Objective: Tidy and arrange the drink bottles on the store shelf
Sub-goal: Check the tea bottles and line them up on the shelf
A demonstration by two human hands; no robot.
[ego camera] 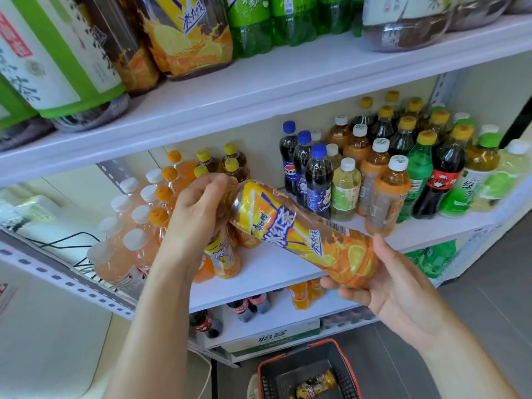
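Observation:
I hold a yellow-and-orange labelled iced tea bottle [299,234] tilted in front of the middle shelf [273,272], its top pointing up left. My left hand [198,208] grips the neck end, hiding the cap. My right hand [383,283] cups the bottle's base from below, fingers curled round it. Behind my left hand stand more iced tea bottles [224,254] with yellow caps. Left of them are rows of pale orange drinks with white and orange caps [135,226]. On the right of the shelf stand cola, green tea and orange-labelled bottles [383,174].
The upper shelf [259,90] carries large tea and green soda bottles. A lower shelf [276,318] holds cola and orange soda. A dark shopping basket with red handles [311,372] sits on the floor with one bottle inside. Cables and a white appliance lie at left.

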